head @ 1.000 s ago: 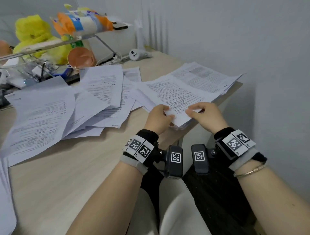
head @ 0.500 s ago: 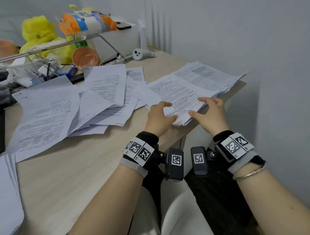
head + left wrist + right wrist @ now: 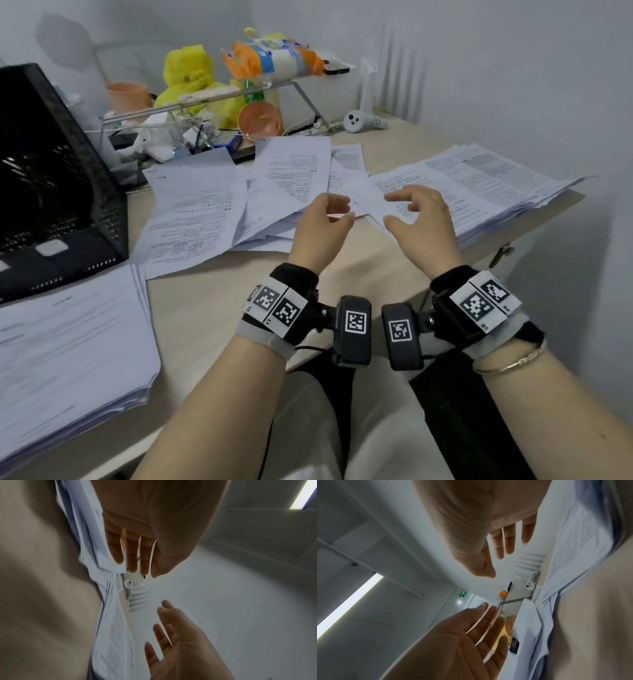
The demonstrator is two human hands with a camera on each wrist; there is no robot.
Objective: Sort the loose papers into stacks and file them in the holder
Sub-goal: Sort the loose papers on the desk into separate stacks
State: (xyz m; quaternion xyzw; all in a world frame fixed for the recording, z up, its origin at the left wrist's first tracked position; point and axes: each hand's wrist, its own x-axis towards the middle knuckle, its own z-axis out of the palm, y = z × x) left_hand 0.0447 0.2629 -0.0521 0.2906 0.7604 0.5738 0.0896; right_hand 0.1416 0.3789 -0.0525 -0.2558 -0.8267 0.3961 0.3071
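Note:
Loose printed sheets [image 3: 205,212] lie fanned across the middle of the beige table [image 3: 212,315]. A thick, uneven stack [image 3: 486,181] sits at the right edge, and a squared stack [image 3: 68,342] lies front left. The black mesh holder [image 3: 51,178] stands at the far left. My left hand [image 3: 339,209] and right hand [image 3: 394,209] hover above the papers between the fan and the right stack. Their palms face each other, fingers relaxed, and they hold nothing. The left wrist view shows my left hand [image 3: 133,561] empty, and the right wrist view shows my right hand [image 3: 501,550] empty.
At the back, a clear riser shelf [image 3: 219,99] carries an orange snack bag [image 3: 274,58]. A yellow plush [image 3: 191,78], orange bowls [image 3: 260,120] and cables crowd beneath it. A white controller [image 3: 363,121] lies near the wall. The table ends at the right, by the grey wall.
Both hands let go of the right stack's near edge, lifted off it and moved left, now open in the air. The view swung left, bringing the holder and front-left stack into sight.

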